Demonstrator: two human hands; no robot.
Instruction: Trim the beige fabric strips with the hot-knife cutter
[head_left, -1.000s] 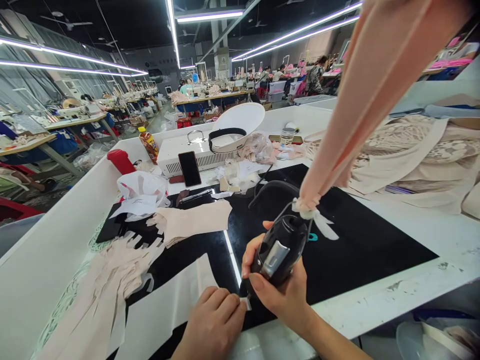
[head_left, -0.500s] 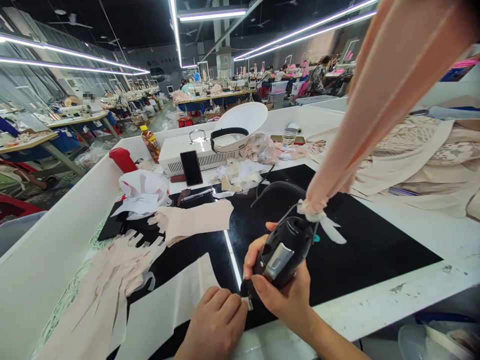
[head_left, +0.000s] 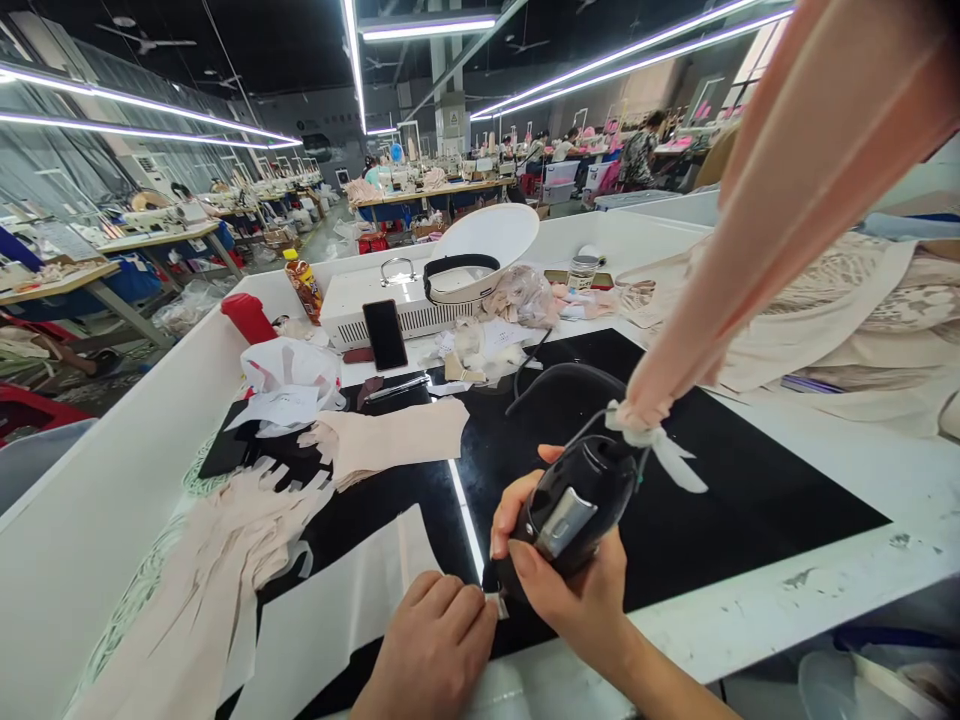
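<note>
My right hand (head_left: 577, 600) is wrapped around a black handheld electric tool (head_left: 581, 500) with a silver panel. The tool leans down to the left, its tip close to the black board. Knotted at its upper end is a long peach fabric strip (head_left: 757, 230) that rises to the upper right. Beside the tip, my left hand (head_left: 439, 640) is closed with its fingers curled down; what they pinch is hidden. A small pale piece (head_left: 496, 603) shows between hand and tip. Left of my left hand lies a large pale sheet (head_left: 352, 600) on the black board (head_left: 720, 520).
Stacked beige fabric pieces (head_left: 401, 435) and a heap of beige strips (head_left: 217, 560) lie left. Farther back are a phone (head_left: 385, 335), a white box (head_left: 352, 310), a bottle (head_left: 302, 283) and a plastic bag (head_left: 292, 375). Beige lace fabric (head_left: 847, 310) covers the right side.
The tool's upper end and the knotted strip have shifted slightly right, and my right hand has moved a little with them. My left hand stays nearly in place.
</note>
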